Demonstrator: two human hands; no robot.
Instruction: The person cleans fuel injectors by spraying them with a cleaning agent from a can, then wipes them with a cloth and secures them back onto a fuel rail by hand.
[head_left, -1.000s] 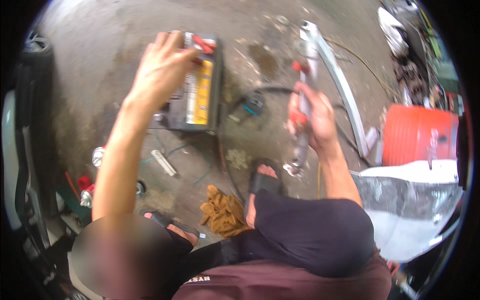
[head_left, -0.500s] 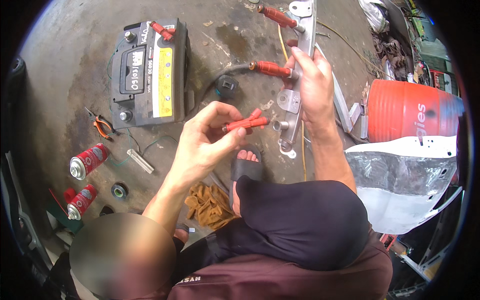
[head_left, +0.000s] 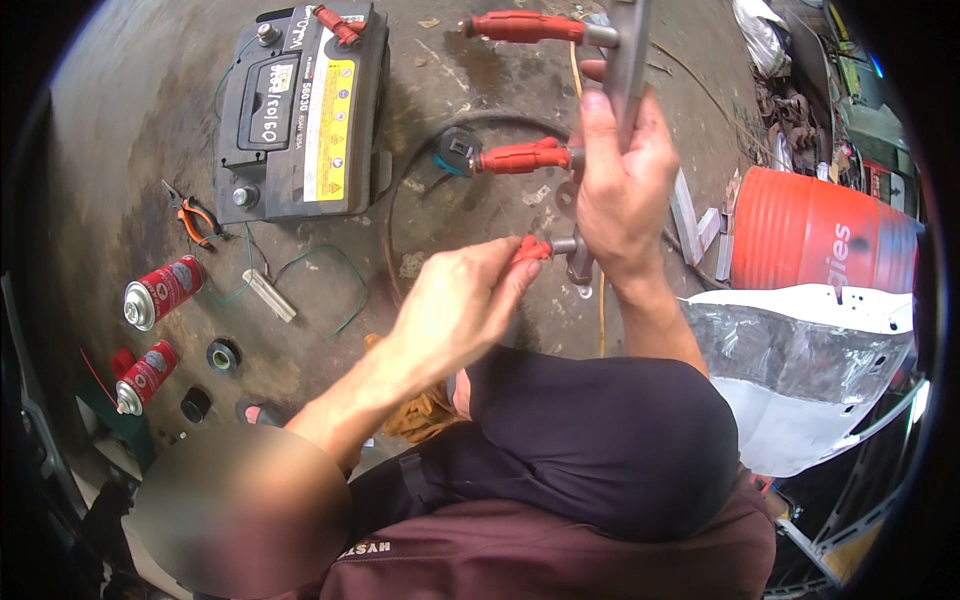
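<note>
My right hand (head_left: 625, 185) is closed round a metal rail (head_left: 624, 60), held upright in the picture at the upper centre-right. Two red injectors, one higher (head_left: 520, 27) and one lower (head_left: 515, 158), stick out leftward from it. My left hand (head_left: 465, 300) pinches another red injector (head_left: 532, 250) against the rail's lowest tube; how far it sits inside is hidden by fingers and too small to tell. A loose red injector (head_left: 338, 28) lies on top of the black battery (head_left: 270, 165) at the upper left.
Orange-handled pliers (head_left: 195, 225), two red spray cans (head_left: 160, 290), a tape roll (head_left: 222, 355), a black-and-teal tool (head_left: 455, 152) and a brown cloth (head_left: 410, 422) lie on the floor (head_left: 130, 130), with wires and a hose. An orange drum (head_left: 785, 225) and white panel (head_left: 790, 400) are right.
My left hand came from the battery to the rail's lower end with an injector and moved it rightward onto the lowest tube. My right hand has turned the rail slightly.
</note>
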